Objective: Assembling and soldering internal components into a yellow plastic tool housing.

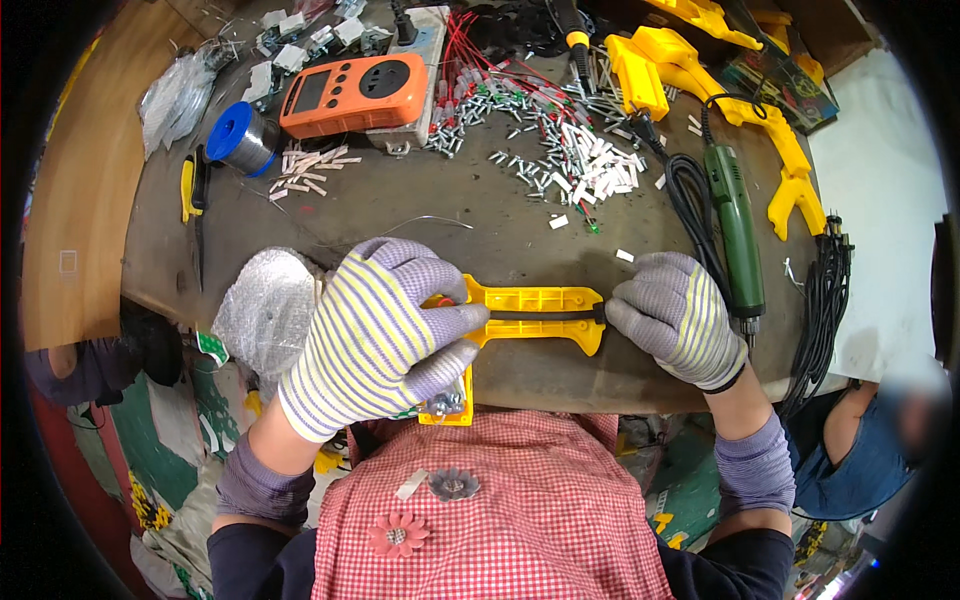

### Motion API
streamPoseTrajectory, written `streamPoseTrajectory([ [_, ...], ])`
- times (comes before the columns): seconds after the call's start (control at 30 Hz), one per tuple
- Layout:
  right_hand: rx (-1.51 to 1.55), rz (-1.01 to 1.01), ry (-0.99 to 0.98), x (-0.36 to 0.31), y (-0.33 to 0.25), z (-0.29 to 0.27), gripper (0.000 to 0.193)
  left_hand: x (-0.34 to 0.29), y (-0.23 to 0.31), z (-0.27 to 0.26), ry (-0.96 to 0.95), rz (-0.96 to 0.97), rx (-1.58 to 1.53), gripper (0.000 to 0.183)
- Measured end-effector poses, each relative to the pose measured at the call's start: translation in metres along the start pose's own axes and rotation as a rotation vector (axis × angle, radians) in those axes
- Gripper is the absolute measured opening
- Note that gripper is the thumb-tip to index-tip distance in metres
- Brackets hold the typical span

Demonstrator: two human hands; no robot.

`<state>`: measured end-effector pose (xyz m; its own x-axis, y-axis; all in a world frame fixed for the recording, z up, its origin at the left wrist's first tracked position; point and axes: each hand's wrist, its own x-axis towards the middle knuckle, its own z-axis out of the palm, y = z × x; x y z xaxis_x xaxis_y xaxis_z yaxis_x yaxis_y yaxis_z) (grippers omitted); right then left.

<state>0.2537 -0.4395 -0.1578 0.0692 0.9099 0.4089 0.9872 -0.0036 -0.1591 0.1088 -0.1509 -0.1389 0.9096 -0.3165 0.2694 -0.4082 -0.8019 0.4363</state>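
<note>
A yellow plastic tool housing (pixel 580 330), open side up, lies at the front edge of the workbench. Along the channel of its handle runs a black cord (pixel 530 315). My gloved left hand (pixel 385 325) is closed around the housing's left part, its fingertips at the cord and covering much of that part. Just below these fingers, small metal parts (pixel 443 402) show inside the housing. At the handle's right end, my gloved right hand (pixel 675 315) pinches the black cord where it leaves the housing.
A green electric screwdriver (pixel 735 230) and bundled black cords (pixel 822 310) lie to the right. Loose screws (pixel 480 115) and white pieces (pixel 605 165) are heaped behind. An orange meter (pixel 350 95), solder spool (pixel 242 140), cutters (pixel 192 190) and bubble wrap (pixel 265 310) sit leftward.
</note>
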Motion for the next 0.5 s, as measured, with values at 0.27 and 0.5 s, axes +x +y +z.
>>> streamPoseTrajectory([
  [0.27,0.645,0.928,-0.146,0.043,-0.023,-0.011,0.028,-0.001,0.002,0.000,0.030,-0.015,0.040,0.028],
  [0.5,0.589,0.679,-0.456,0.090,-0.016,0.011,0.031,-0.001,0.000,0.001,0.074,-0.024,-0.061,0.029],
])
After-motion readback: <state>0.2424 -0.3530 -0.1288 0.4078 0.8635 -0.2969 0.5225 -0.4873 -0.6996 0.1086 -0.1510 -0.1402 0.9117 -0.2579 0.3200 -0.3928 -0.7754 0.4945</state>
